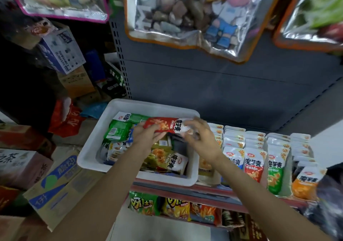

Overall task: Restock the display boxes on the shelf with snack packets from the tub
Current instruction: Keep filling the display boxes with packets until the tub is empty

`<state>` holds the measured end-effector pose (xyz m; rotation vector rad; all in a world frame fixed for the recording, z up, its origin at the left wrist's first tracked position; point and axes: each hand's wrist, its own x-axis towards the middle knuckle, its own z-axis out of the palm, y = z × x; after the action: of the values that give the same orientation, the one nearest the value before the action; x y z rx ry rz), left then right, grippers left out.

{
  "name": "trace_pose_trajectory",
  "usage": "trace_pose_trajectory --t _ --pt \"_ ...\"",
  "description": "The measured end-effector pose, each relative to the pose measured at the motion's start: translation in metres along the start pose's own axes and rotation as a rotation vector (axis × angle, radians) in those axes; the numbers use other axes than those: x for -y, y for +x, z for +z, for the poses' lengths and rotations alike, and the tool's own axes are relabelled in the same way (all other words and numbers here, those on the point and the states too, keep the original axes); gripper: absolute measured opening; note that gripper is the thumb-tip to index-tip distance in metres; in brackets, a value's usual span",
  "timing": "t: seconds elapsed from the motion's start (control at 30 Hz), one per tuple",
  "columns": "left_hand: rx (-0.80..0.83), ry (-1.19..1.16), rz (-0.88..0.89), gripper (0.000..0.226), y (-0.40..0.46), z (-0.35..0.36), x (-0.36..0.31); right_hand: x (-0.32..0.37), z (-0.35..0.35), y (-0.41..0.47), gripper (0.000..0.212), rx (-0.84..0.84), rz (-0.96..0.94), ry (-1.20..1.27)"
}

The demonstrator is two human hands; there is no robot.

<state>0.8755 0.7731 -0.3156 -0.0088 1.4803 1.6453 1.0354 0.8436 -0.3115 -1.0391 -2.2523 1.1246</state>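
A white tub [118, 109] stands on the shelf's left end, holding several snack packets in green, yellow and white. Above the tub, a red and white packet [164, 124] lies sideways between both hands. My left hand [146, 137] grips its red end. My right hand [199, 138] pinches its white end. To the right, display boxes [256, 159] hold upright rows of packets with blue, red, green and orange fronts.
The grey shelf back panel [213, 85] rises behind the tub. Large foil bags [185, 14] hang overhead. Chip bags [174, 207] fill the shelf below. Cardboard cartons [55, 181] are stacked on the floor to the left.
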Motion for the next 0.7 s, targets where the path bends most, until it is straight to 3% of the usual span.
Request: trace_pose_trajectory --t 0.1,0.27,0.4,0.5,0.6,0.7 --pt "0.116 0.069 0.036 0.027 -0.009 0.019 0.009 -0.006 -0.015 0.0 0.058 -0.049 0.295 0.371" --pt "0.237 0.367 0.12 0.036 -0.022 0.057 0.036 -0.033 -0.051 -0.012 0.045 -0.331 0.418 0.534" --pt "0.285 0.887 0.432 0.041 -0.026 0.091 0.061 -0.05 -0.102 -0.031 0.021 -0.415 0.343 0.505" --pt "0.272 1.157 0.654 0.061 -0.033 0.117 0.082 -0.066 -0.139 -0.043 0.008 -0.43 0.319 0.438" --pt "0.334 1.418 0.839 0.074 -0.039 0.138 0.1 -0.082 -0.169 -0.054 0.009 -0.483 0.295 0.372" --pt "0.454 1.672 0.907 0.083 -0.042 0.15 0.117 -0.098 -0.186 -0.06 0.005 -0.44 0.29 0.239"
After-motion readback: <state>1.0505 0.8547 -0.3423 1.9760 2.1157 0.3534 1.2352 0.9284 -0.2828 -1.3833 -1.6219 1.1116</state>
